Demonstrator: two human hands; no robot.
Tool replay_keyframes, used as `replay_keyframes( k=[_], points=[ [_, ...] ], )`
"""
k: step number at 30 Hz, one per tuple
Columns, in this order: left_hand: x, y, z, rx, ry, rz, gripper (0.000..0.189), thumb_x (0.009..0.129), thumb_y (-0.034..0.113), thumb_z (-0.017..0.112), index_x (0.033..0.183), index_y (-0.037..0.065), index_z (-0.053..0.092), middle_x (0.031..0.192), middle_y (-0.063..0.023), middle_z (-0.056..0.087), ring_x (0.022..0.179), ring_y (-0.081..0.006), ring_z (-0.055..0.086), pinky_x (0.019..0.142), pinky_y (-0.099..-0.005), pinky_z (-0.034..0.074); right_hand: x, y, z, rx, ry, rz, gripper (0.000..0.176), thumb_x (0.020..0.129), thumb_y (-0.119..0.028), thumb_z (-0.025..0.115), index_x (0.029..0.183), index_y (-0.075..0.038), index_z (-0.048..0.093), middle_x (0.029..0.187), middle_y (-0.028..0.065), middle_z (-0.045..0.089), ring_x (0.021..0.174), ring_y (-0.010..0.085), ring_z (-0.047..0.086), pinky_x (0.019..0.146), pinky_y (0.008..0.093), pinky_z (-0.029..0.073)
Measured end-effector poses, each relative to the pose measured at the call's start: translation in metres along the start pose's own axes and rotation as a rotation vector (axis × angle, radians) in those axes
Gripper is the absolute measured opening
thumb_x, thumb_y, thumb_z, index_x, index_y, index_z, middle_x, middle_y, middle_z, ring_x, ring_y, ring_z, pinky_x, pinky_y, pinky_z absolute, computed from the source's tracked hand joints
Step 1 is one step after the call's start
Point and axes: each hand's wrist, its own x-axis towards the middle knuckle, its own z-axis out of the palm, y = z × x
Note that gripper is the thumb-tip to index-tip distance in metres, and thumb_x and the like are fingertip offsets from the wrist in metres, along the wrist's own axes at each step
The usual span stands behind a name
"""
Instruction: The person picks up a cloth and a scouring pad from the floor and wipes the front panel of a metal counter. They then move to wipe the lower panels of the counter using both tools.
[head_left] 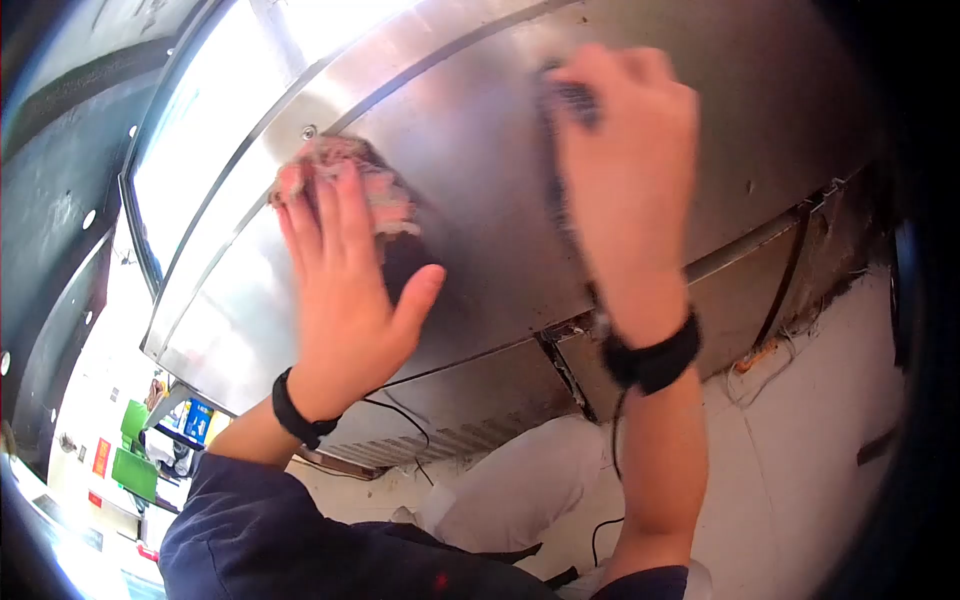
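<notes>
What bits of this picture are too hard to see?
- Head view: most of the pinkish cloth is hidden under the left hand.
- Head view: the dark object in the right hand is covered by fingers and blurred, so what it is cannot be told.
- Head view: the steel panel is washed out by glare at upper left.
- Head view: the green shapes at lower left are too small.

Cabinet door brushed shiny steel; rag nubby cloth.
</notes>
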Motion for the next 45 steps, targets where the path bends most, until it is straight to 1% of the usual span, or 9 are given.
replay_keyframes(
  k=[8,13,15,19,25,31,35,42,45],
  points=[
    [0.053,0.045,0.024,-0.133,-0.068,0.148,0.096,0.093,0.046,0.066,0.159,-0.006,0.020,0.162,-0.0309,0.027,0.153,-0.0512,0.015,0.124,-0.0572,0.009,0.004,0.065,-0.028,0.229,-0.070,0.263,0.012,0.090,-0.017,0.074,0.099,-0.010,0.071,0.102,0.0117,0.065,0.097,0.0331,0.062,0.087,0.0402,0.049],
    [0.023,0.022,0.011,-0.071,-0.167,0.063,0.099,0.090,0.047,0.069,0.158,-0.007,0.023,0.160,-0.0321,0.029,0.151,-0.0533,0.017,0.124,-0.0577,0.013,0.001,0.071,-0.033,0.135,-0.122,0.216,0.010,0.091,-0.017,0.073,0.098,-0.010,0.071,0.103,0.0106,0.065,0.097,0.0328,0.061,0.086,0.0404,0.049],
    [0.025,0.023,0.011,-0.053,-0.030,0.118,0.096,0.084,0.043,0.075,0.152,-0.009,0.031,0.154,-0.0313,0.037,0.143,-0.0549,0.029,0.121,-0.0608,0.018,0.001,0.071,-0.034,0.127,-0.139,0.191,0.010,0.091,-0.016,0.074,0.098,-0.010,0.071,0.104,0.0100,0.065,0.097,0.0326,0.060,0.086,0.0406,0.049],
    [0.061,0.054,0.016,-0.235,-0.014,0.196,0.100,0.081,0.044,0.077,0.152,-0.010,0.031,0.152,-0.0310,0.039,0.143,-0.0549,0.029,0.121,-0.0600,0.019,-0.003,0.065,-0.033,0.092,-0.118,0.190,0.010,0.090,-0.013,0.074,0.099,-0.009,0.071,0.103,0.0091,0.065,0.096,0.0319,0.057,0.085,0.0413,0.048],
    [0.019,0.016,-0.002,-0.073,-0.107,0.076,0.101,0.083,0.042,0.079,0.155,-0.008,0.028,0.157,-0.0347,0.032,0.148,-0.0574,0.023,0.122,-0.0571,0.022,-0.016,0.063,-0.035,0.102,-0.178,0.196,0.010,0.090,-0.011,0.074,0.099,-0.009,0.070,0.104,0.0081,0.064,0.096,0.0310,0.056,0.087,0.0402,0.047],
    [0.030,0.028,0.003,-0.151,-0.021,0.111,0.097,0.082,0.039,0.079,0.150,-0.011,0.032,0.154,-0.0359,0.034,0.142,-0.0557,0.031,0.118,-0.0582,0.029,-0.012,0.049,-0.034,0.076,-0.176,0.152,0.010,0.090,-0.009,0.074,0.099,-0.009,0.070,0.104,0.0081,0.063,0.097,0.0302,0.055,0.086,0.0399,0.047],
    [0.018,0.009,-0.012,-0.104,-0.099,0.070,0.100,0.083,0.040,0.079,0.154,-0.010,0.028,0.157,-0.0367,0.030,0.147,-0.0570,0.026,0.121,-0.0564,0.025,-0.015,0.033,-0.031,0.106,-0.200,0.139,0.010,0.089,-0.009,0.075,0.098,-0.009,0.070,0.104,0.0083,0.062,0.097,0.0301,0.055,0.086,0.0399,0.047],
    [0.027,0.044,0.020,-0.463,-0.038,0.136,0.090,0.078,0.031,0.079,0.148,-0.008,0.038,0.146,-0.0284,0.045,0.140,-0.0454,0.038,0.122,-0.0543,0.026,-0.008,-0.001,-0.016,0.155,-0.175,0.044,0.015,0.085,-0.005,0.076,0.098,-0.010,0.070,0.102,0.0095,0.063,0.097,0.0321,0.055,0.085,0.0414,0.047],
    [0.002,0.008,0.000,-0.343,-0.047,0.046,0.098,0.076,0.032,0.081,0.152,-0.006,0.034,0.153,-0.0283,0.041,0.146,-0.0508,0.032,0.121,-0.0556,0.027,-0.010,-0.007,-0.015,0.112,-0.181,0.022,0.015,0.084,-0.005,0.076,0.097,-0.010,0.070,0.103,0.0106,0.063,0.097,0.0339,0.056,0.085,0.0421,0.047]
  ],
)
